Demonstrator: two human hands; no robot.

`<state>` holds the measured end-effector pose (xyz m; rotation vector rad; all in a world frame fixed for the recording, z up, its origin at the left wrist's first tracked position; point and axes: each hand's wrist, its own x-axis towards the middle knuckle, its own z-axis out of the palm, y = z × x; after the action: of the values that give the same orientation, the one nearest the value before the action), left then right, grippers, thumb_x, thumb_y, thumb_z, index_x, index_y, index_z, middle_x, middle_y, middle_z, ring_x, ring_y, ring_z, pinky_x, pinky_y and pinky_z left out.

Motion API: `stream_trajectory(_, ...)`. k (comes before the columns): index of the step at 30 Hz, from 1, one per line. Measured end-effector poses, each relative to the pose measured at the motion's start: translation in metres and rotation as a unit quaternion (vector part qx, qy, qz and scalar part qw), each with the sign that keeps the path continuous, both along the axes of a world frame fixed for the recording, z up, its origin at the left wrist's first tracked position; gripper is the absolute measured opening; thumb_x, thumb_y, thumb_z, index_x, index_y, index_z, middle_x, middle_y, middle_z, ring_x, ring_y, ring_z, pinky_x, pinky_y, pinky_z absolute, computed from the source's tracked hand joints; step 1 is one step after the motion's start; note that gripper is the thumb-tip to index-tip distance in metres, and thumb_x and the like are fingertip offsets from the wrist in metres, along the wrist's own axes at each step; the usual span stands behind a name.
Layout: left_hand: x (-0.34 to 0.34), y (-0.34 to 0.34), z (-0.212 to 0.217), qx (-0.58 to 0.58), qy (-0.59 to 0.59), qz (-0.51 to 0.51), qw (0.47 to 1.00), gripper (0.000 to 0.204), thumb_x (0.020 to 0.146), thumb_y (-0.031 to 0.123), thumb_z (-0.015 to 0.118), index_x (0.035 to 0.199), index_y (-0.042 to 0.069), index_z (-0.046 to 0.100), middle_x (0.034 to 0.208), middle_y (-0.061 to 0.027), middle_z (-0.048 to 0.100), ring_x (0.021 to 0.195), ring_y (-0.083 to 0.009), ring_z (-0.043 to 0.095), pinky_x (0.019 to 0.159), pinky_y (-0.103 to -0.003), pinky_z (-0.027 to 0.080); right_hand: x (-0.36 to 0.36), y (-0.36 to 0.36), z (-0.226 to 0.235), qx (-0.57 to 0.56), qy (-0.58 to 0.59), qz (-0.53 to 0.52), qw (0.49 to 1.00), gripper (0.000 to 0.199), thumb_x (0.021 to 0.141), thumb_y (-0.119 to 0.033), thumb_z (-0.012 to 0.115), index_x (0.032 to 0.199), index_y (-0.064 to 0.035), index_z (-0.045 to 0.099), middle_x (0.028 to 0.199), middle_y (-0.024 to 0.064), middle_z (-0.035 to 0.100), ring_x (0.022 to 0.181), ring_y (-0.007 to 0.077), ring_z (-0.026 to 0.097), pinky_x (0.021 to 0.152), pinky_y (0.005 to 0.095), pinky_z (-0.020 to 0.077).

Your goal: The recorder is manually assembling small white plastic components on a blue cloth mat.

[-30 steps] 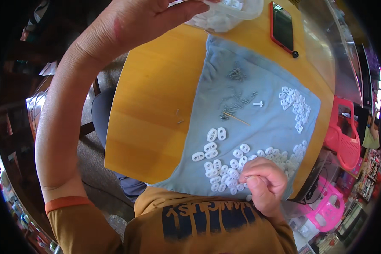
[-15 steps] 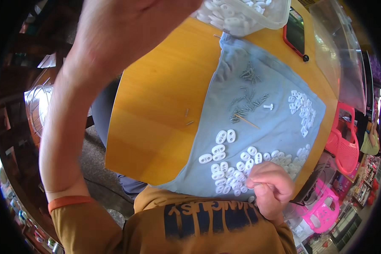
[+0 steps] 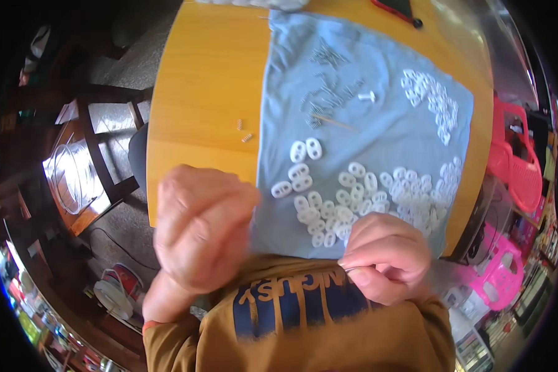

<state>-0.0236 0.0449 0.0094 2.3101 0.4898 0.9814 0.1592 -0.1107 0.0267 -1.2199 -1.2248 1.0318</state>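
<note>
My left hand (image 3: pixel 204 229) is over the table's near left part, its fingers curled and somewhat blurred; what they hold, if anything, is hidden. At the near edge, in front of my shirt, my right hand (image 3: pixel 387 257) is closed in a pinch. A thin sliver shows at its fingertips, too small to name. Just beyond it lie many white two-holed oval plastic pieces (image 3: pixel 356 189) on a blue cloth (image 3: pixel 378 142). A few more sit apart to the left, among them an oval piece (image 3: pixel 298 151). Farther off are small metal springs (image 3: pixel 328 93) and a thin wooden stick (image 3: pixel 333 123).
Small white parts (image 3: pixel 431 93) form a cluster at the cloth's right. A white T-shaped piece (image 3: pixel 366 97) lies near the springs. Two loose springs (image 3: pixel 240 124) rest on the bare yellow tabletop (image 3: pixel 204 93). At the far edge is a red-edged phone (image 3: pixel 395 8). Pink chairs (image 3: pixel 514 158) stand right.
My left hand has come back from beside the far container of white pieces to the near left. The view has shifted, so the table sits higher. My right hand keeps its pinch.
</note>
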Motion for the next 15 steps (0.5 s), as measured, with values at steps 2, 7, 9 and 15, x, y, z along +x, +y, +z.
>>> stream_trajectory(2,0.009,-0.016,0.002,0.022,0.015,-0.043,0.999,0.025,0.060,-0.004,0.064,0.084,0.001,0.063,0.079,-0.0074,0.059,0.069,-0.0218,0.057,0.059,-0.032,0.044,-0.006,-0.002,-0.002,0.024,0.007,-0.015,1.000,0.019,0.068,0.006,0.063,0.085,0.0003,0.062,0.068,0.0052,0.059,0.053,0.0160,0.053,0.048,0.0269,0.0390)
stream_trajectory(7,0.041,-0.024,0.006,0.044,0.013,-0.073,0.996,0.029,0.057,-0.006,0.068,0.083,0.005,0.063,0.075,-0.0030,0.059,0.064,-0.0176,0.056,0.058,-0.029,0.042,-0.002,-0.014,-0.004,0.056,0.012,-0.029,0.998,0.015,0.064,0.004,0.064,0.077,-0.0034,0.060,0.063,0.0035,0.058,0.049,0.0178,0.052,0.045,0.0287,0.0367)
stream_trajectory(9,0.049,-0.029,0.013,0.074,0.038,-0.080,0.993,0.030,0.057,-0.006,0.068,0.084,0.005,0.063,0.074,-0.0032,0.058,0.062,-0.0175,0.055,0.057,-0.028,0.042,-0.002,-0.022,-0.002,0.069,0.032,-0.035,0.996,0.014,0.064,0.004,0.064,0.073,-0.0048,0.059,0.062,0.0033,0.056,0.049,0.0185,0.051,0.045,0.0299,0.0364)
stream_trajectory(15,0.066,-0.033,0.012,0.082,0.108,-0.115,0.984,0.023,0.064,0.000,0.067,0.086,0.004,0.062,0.081,-0.0042,0.060,0.068,-0.0206,0.055,0.063,-0.032,0.040,0.004,-0.047,-0.008,0.084,0.115,0.016,0.990,0.013,0.064,0.003,0.062,0.070,-0.0070,0.057,0.061,0.0029,0.052,0.050,0.0216,0.049,0.045,0.0322,0.0363)
